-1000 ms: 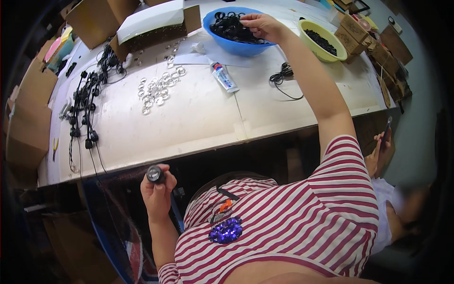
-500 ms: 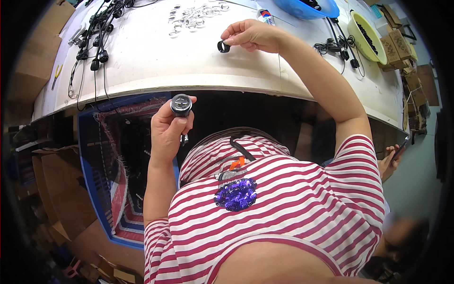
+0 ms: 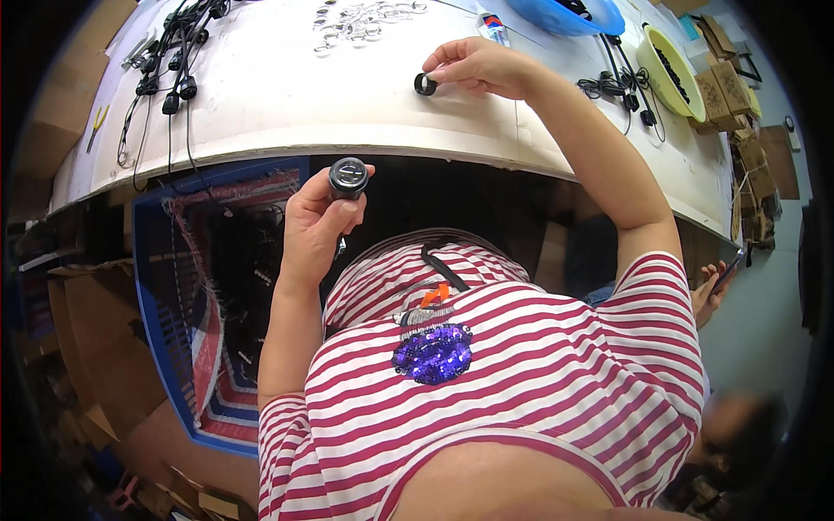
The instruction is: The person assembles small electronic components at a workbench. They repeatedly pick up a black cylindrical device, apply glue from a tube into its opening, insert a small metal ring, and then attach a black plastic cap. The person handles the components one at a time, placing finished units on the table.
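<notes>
Before the white tabletop (image 3: pixel 261 126), a black, clear-faced cylinder (image 3: pixel 348 177) is being gripped by the left hand (image 3: pixel 314 217), fingers curled; over the tabletop, a small black ring (image 3: pixel 418 84) is being pinched by the right hand (image 3: pixel 488 69), elbow bent.

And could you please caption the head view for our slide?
Left hand grips a black cylinder; right hand pinches a black ring at a white table.

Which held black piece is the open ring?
The small ring in the right hand: the table shows through it. The black cylinder in the left hand is larger, its glossy end closed.
</notes>
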Action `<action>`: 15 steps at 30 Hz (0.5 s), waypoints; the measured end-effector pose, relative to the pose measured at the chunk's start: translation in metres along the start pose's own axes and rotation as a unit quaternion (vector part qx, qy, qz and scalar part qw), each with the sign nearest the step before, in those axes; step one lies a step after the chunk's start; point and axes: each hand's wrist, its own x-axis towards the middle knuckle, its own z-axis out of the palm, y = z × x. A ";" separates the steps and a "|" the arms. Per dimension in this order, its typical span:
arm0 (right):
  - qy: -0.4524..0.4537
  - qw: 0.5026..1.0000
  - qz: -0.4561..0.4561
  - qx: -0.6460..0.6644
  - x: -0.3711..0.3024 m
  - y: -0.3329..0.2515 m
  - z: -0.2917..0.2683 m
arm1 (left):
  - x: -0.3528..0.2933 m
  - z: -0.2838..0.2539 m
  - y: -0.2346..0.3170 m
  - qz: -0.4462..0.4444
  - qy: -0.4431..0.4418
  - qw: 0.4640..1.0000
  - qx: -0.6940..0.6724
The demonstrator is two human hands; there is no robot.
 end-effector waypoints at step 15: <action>0.123 0.907 -0.214 -0.341 -0.026 -0.003 0.034 | 0.005 0.004 -0.008 -0.019 -0.003 0.997 0.068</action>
